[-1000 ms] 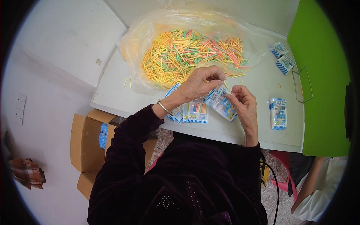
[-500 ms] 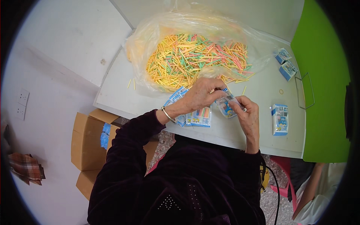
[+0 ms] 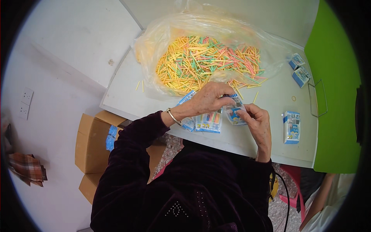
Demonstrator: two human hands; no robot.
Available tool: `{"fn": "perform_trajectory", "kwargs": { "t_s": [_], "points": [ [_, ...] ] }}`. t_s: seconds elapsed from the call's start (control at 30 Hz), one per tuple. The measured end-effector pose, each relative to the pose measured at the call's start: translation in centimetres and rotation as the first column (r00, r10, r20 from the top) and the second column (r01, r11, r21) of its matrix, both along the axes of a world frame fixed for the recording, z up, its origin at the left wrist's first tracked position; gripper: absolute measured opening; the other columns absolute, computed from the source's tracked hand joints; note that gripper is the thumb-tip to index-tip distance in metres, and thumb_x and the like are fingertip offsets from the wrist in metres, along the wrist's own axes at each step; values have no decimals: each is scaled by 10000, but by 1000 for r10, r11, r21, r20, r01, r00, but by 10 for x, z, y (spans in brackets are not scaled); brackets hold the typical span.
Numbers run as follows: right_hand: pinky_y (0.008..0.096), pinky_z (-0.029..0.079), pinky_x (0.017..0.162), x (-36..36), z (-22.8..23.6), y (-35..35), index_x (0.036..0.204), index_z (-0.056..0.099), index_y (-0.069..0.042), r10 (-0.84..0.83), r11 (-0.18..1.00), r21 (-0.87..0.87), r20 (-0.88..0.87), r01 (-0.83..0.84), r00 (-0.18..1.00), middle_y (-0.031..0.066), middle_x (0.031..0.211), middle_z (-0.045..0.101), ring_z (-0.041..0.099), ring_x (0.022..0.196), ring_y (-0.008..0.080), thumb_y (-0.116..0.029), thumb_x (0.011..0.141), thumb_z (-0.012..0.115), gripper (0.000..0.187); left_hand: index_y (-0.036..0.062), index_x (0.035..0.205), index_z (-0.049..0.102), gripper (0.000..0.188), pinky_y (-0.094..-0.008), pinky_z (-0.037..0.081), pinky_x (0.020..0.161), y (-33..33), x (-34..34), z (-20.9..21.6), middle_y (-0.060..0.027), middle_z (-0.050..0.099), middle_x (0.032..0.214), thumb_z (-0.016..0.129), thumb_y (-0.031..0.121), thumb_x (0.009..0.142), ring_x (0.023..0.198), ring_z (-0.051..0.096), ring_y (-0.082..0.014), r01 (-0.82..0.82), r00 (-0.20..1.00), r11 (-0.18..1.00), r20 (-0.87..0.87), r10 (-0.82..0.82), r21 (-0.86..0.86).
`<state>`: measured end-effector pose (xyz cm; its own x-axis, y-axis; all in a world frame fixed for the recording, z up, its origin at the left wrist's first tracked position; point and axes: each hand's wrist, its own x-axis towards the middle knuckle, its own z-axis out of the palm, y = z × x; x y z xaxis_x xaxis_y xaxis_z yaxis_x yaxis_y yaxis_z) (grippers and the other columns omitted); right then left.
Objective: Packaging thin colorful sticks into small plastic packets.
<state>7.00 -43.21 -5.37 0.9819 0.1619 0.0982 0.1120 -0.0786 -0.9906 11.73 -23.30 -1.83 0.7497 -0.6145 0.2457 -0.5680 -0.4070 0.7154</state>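
Between my hands is a small clear plastic packet (image 3: 234, 116) with blue-and-white printing, just above the table near its front edge. My left hand (image 3: 215, 99) pinches its upper end between thumb and fingers. My right hand (image 3: 256, 121) grips its right side with thumb and fingertips. Whether anything is inside this packet I cannot tell. Partly under my left wrist lie several similar packets (image 3: 209, 123), the front one holding pastel sticks. Just beyond my hands an open clear plastic bag (image 3: 148, 73) holds a big heap of thin yellow, orange, pink and green sticks (image 3: 201, 62).
On the right lie a bundle of packets (image 3: 291, 127), two smaller bundles (image 3: 300, 76), a rubber band (image 3: 293, 98) and a wire stand (image 3: 319, 98) against a green panel (image 3: 336, 77). An open cardboard box (image 3: 91, 145) stands at lower left. Another person's arm (image 3: 319, 199) shows at lower right.
The view has shifted slightly, so everything sits a little further right and lower. My right fingers have shifted slightly on the packet, whose printed front now shows more.
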Motion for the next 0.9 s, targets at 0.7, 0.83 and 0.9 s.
{"fn": "perform_trajectory", "kwargs": {
  "t_s": [0.7,0.83,0.9],
  "points": [
    [288,362,491,3,-12,18,805,582,44,-16,989,-142,193,44,981,101,594,510,444,519,136,-78,853,586,132,18,906,630,179,-327,472,679,17,18,8,-110,624,811,645,168,810,746,607,-258,0,998,996,58,-5,85],
    [295,363,504,5,-19,14,812,580,46,-40,989,-132,167,63,985,115,624,518,451,526,166,-74,856,578,128,9,1036,599,382,-353,448,841,44,78,13,-140,617,1016,652,312,810,959,579,-278,-257,896,952,411,171,164],
    [299,363,503,7,-24,21,810,579,47,-34,987,-148,198,64,980,123,624,518,453,522,179,-74,855,577,128,-3,1098,569,485,-389,421,899,66,111,8,-170,588,1109,647,376,805,1050,543,-301,-375,802,901,563,199,216]
  ]
}}
